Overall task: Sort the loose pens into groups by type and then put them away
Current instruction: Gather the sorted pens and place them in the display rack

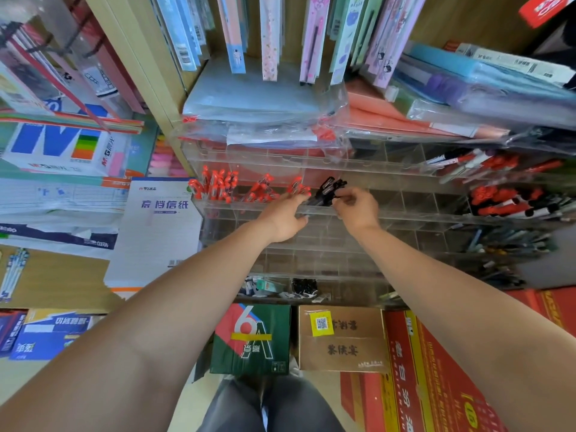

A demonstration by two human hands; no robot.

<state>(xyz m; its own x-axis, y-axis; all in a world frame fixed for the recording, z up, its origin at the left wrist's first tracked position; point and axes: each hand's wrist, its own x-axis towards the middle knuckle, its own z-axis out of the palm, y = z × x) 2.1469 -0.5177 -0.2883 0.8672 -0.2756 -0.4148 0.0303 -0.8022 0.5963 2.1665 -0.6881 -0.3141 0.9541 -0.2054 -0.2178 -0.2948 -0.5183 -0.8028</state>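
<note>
Both hands reach to the clear acrylic pen rack [389, 213]. The left hand [285, 218] and right hand [355, 207] together pinch a bundle of black pens [327, 190], caps pointing up-right, away from the person. Beyond, red pens [218, 185] fill the compartments left of the bundle.

Pens [218, 187] lie in the rack [420, 201]; boxes [341, 339] sit below it.
</note>
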